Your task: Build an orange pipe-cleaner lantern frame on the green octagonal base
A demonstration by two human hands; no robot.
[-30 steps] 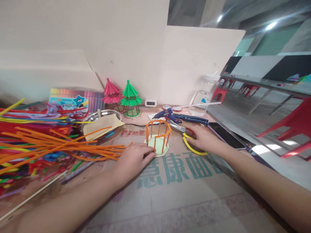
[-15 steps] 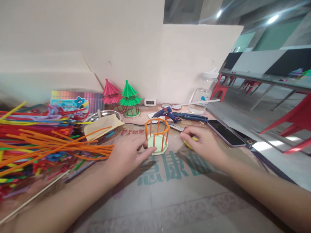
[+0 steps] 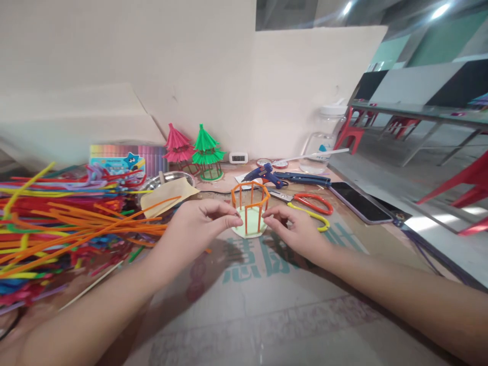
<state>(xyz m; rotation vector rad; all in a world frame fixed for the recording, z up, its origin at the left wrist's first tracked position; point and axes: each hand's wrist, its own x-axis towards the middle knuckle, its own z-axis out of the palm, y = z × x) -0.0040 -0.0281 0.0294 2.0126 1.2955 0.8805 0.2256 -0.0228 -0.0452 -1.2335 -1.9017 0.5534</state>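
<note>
A small orange pipe-cleaner frame (image 3: 249, 199) stands on a pale green disc (image 3: 249, 232) on the cardboard-covered table. My left hand (image 3: 198, 227) is at the frame's left side, thumb and forefinger pinched together at its lower front post. My right hand (image 3: 295, 231) is just right of the frame, fingers slightly apart, fingertips close to the right posts and holding nothing. Scissors (image 3: 309, 204) with a red and a yellow handle lie on the table behind my right hand.
A big pile of coloured pipe cleaners (image 3: 57, 218) fills the left. Behind the frame are a pink model (image 3: 177, 148) and a green model (image 3: 206, 148), a metal bowl (image 3: 171, 178), a blue glue gun (image 3: 263, 175), a timer (image 3: 238, 158) and a plastic jar (image 3: 324, 142). A phone (image 3: 358, 203) lies right.
My right hand let go of the scissors and came left to the frame. My left hand rose from the disc's edge and pinched at the frame's post.
</note>
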